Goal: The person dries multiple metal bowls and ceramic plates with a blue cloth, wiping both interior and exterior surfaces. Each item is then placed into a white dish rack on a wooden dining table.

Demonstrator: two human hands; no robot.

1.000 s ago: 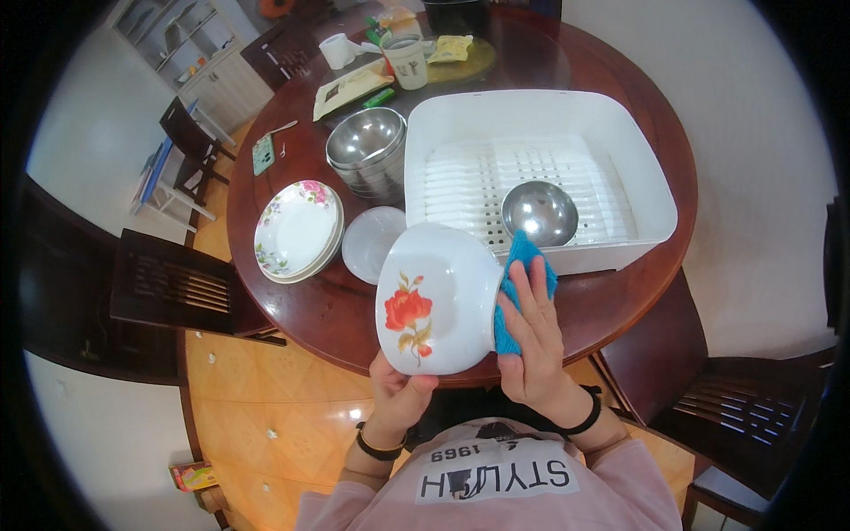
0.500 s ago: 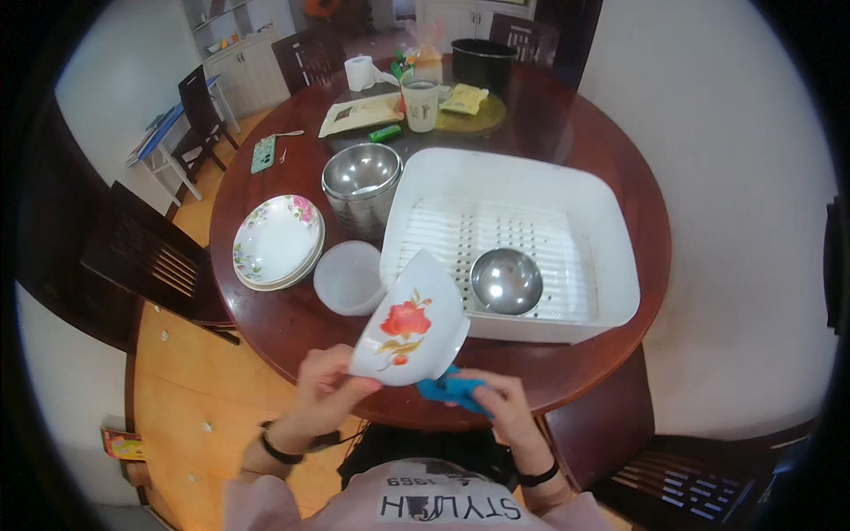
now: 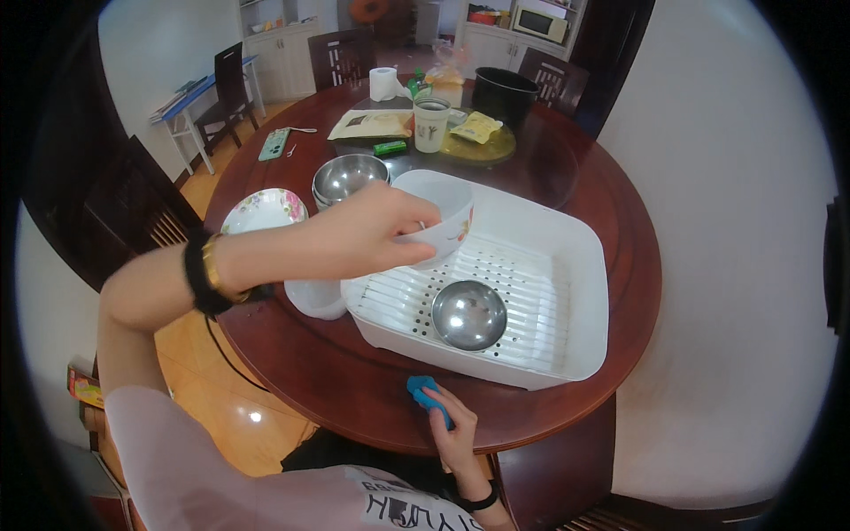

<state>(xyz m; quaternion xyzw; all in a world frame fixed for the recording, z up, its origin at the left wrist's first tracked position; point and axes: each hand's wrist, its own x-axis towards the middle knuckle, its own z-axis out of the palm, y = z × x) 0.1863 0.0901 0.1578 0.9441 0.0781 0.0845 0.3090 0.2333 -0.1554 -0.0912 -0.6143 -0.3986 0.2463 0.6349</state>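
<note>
My left hand [image 3: 394,221] grips the rim of a white bowl [image 3: 452,212] with a red flower pattern, holding it over the far left corner of a white plastic basin [image 3: 571,292] with a slotted base. A small steel bowl [image 3: 469,315] sits in the basin towards its near side. By the table's near edge, my right hand [image 3: 456,429] is closed on a blue cloth [image 3: 423,388]. Partly behind my left forearm are stacked steel bowls [image 3: 350,177], floral plates [image 3: 266,211] and a whitish plastic bowl [image 3: 319,299].
Farther back on the round table [image 3: 620,221] stand a patterned cup [image 3: 431,128], a toilet roll [image 3: 383,84], a black pot [image 3: 505,96] and a yellow packet [image 3: 478,128]. A phone [image 3: 274,144] lies at the left. Dark chairs surround the table.
My left hand has carried the flowered bowl from near my body up and forward over the basin. The right hand, with the blue cloth, has come away from the bowl.
</note>
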